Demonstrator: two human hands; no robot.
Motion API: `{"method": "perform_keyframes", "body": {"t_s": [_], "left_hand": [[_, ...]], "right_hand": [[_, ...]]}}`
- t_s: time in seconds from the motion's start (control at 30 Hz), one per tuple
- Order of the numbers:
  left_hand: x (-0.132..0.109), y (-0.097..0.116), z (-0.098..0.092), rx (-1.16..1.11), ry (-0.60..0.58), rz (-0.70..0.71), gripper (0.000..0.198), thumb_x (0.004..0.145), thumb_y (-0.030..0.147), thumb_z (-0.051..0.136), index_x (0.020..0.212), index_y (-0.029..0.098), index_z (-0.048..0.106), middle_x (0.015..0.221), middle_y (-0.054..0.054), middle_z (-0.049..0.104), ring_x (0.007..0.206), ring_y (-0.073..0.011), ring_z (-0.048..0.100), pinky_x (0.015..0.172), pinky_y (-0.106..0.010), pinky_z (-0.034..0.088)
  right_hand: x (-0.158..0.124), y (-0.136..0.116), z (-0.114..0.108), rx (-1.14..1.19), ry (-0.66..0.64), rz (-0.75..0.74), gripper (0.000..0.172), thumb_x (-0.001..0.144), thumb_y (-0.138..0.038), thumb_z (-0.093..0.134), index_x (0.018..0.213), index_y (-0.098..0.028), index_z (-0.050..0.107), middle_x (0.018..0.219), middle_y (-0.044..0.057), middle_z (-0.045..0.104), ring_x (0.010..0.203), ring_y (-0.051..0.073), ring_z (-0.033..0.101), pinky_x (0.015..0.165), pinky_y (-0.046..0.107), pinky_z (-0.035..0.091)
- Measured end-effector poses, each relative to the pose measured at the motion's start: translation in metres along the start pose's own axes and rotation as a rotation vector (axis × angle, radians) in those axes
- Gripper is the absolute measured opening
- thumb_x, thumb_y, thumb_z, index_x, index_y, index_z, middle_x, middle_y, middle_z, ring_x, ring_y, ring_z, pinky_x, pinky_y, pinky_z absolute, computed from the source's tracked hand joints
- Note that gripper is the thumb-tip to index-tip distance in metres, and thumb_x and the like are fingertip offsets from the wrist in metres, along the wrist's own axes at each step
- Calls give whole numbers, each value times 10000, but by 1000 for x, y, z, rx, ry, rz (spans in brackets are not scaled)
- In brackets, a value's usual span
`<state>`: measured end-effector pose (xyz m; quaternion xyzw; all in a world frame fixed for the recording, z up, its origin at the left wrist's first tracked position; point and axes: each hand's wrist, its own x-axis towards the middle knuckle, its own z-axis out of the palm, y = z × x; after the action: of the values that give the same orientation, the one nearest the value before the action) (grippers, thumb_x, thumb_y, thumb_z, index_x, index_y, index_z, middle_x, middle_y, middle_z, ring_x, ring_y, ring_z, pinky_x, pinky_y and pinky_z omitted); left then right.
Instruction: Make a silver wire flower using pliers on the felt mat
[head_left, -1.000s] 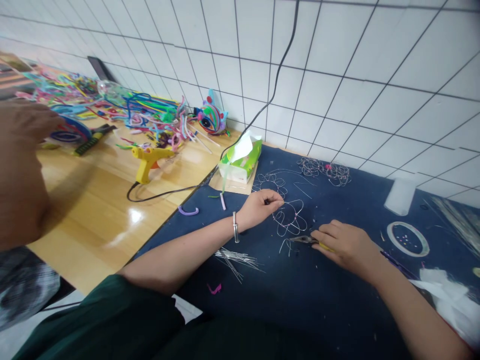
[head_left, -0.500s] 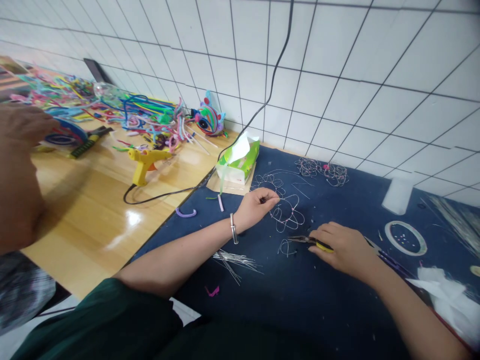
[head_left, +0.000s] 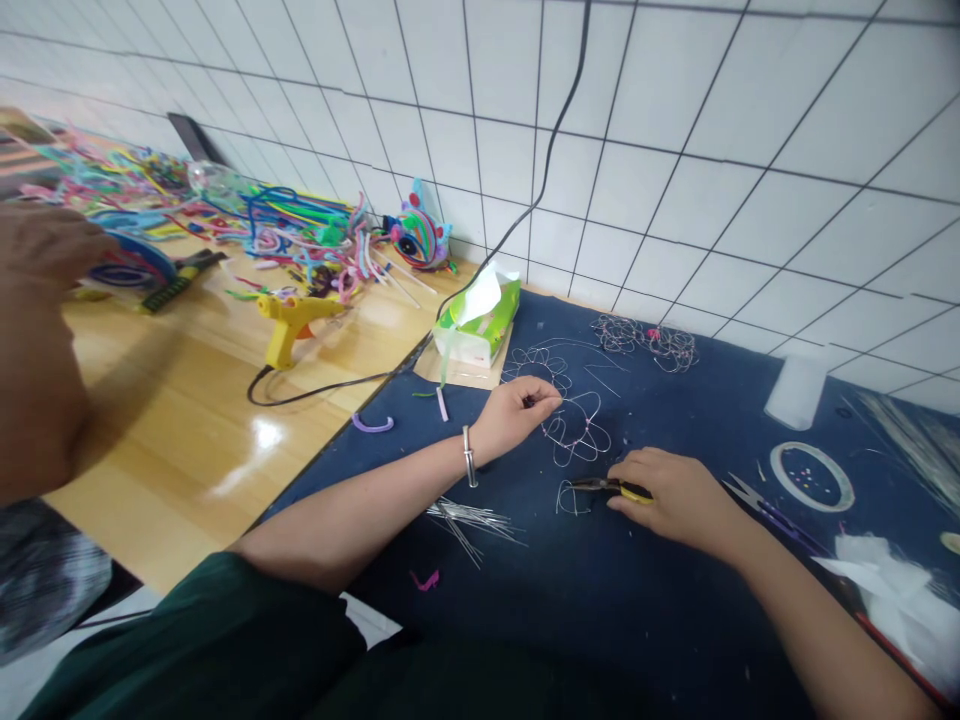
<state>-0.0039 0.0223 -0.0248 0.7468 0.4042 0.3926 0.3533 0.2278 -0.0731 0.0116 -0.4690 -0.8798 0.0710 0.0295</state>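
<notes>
Between thumb and fingers, my left hand (head_left: 521,415) pinches one edge of a flower-shaped wire piece (head_left: 577,440) with looped petals and small pinkish beads. My right hand (head_left: 664,490) is closed round the yellow handles of a pair of pliers (head_left: 600,484). The plier jaws point left, by a small curl of wire (head_left: 571,498) on the dark blue mat (head_left: 600,600); whether they grip it I cannot tell. Just behind my left hand lies another looped wire flower (head_left: 541,362). A bundle of cut wires (head_left: 472,520) rests below my left wrist.
Tangled wire flowers (head_left: 671,345) lie by the wall. To the right are a ring-shaped dish (head_left: 812,477) with beads, purple scissors (head_left: 776,515) and crumpled tissue (head_left: 892,590). A tissue pack (head_left: 480,325), a yellow glue gun (head_left: 289,330) and another person's hand (head_left: 45,250) are leftward.
My right hand has shifted slightly left with the pliers, their jaws now nearer the small wire curl. My left hand has barely moved, still pinching the wire flower.
</notes>
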Motion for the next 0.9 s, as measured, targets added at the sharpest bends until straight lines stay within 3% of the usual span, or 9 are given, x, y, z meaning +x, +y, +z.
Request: {"method": "perform_keyframes", "body": {"t_s": [0.27,0.4,0.6,0.73,0.9], "left_hand": [[-1,-1,1,-7,-9,-4,165,812,300,522,810,171,625,776,-26,631,704,-111,560,658,-251,458],[0,0,1,5,-7,9,163,809,298,527,796,168,625,768,-26,627,701,-112,557,658,-252,456],[-1,4,0,9,-52,59,136,805,256,533,781,166,632,765,-21,620,712,-113,557,671,-250,447],[-3,8,1,17,-84,82,124,800,238,536,778,176,640,756,-16,619,708,-113,557,658,-245,442],[-3,12,0,29,-54,96,133,804,249,528,769,178,635,744,-18,618,698,-117,550,658,-254,440]], "right_hand": [[-4,2,-1,-45,58,-37,188,825,-365,518,954,-260,605,822,-1,639,781,137,571,634,247,414],[-11,-2,-9,-144,213,-111,204,833,-342,514,985,-237,601,890,23,636,779,137,551,658,257,400],[-17,-8,-12,-538,469,-86,297,799,-264,574,1093,-220,567,933,39,636,784,174,529,660,307,351],[-16,-8,-10,-434,472,14,264,800,-288,572,1048,-198,586,922,50,628,786,170,527,681,297,367],[-14,-9,-11,-356,498,12,264,791,-278,580,1044,-200,582,903,46,627,781,167,524,692,290,384]]}}
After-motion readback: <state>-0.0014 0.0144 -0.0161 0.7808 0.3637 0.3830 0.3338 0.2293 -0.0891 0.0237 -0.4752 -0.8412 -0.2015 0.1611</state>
